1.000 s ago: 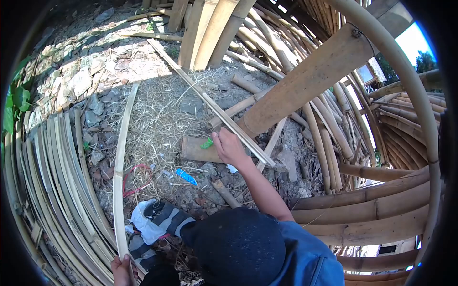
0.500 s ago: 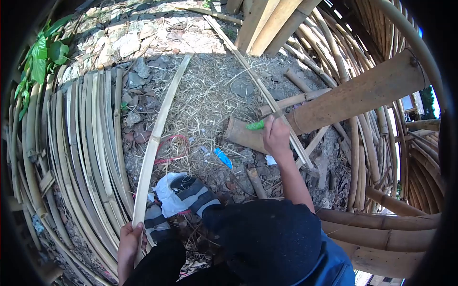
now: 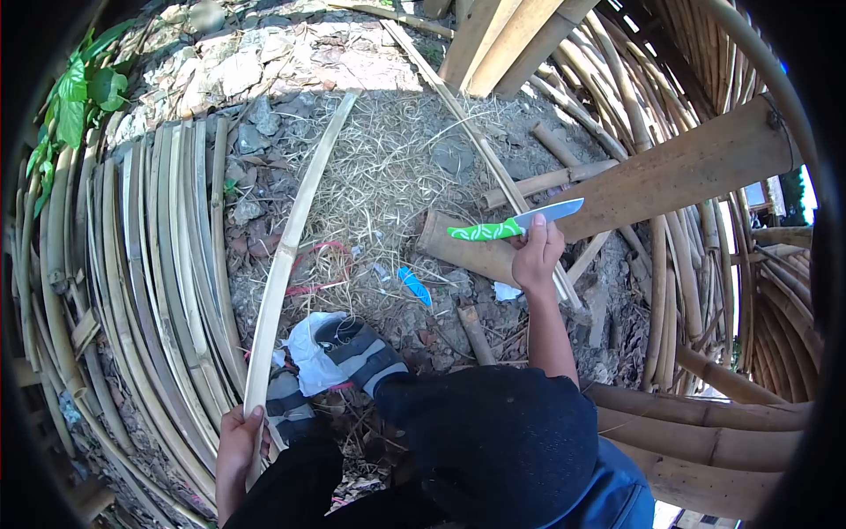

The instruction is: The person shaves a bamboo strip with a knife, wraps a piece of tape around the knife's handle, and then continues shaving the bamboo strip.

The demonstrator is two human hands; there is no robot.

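My left hand (image 3: 236, 445) is closed around the lower end of a long, pale bamboo strip (image 3: 284, 257), which slants up and away across the ground. On the other side, my right hand (image 3: 538, 259) grips a knife (image 3: 486, 231) with a green and white patterned handle, near where handle and blade meet. Its bare blade points right, and the handle's butt sticks out to the left. Beneath the knife lies a thick bamboo pole (image 3: 674, 176). A blue knife sheath (image 3: 414, 287) rests on the ground between my hands.
Many split bamboo strips (image 3: 181, 264) lie side by side at the left. Thin shavings (image 3: 379, 167) cover the middle ground. Another long strip (image 3: 471, 132) passes under the right-hand area. Stacked bamboo poles (image 3: 705, 432) lie at the lower right; my shoe (image 3: 357, 348) is near the centre.
My right hand has shifted slightly right and turned, so the knife's blade and handle now show clearly. My left hand and its bamboo strip have stayed nearly still.
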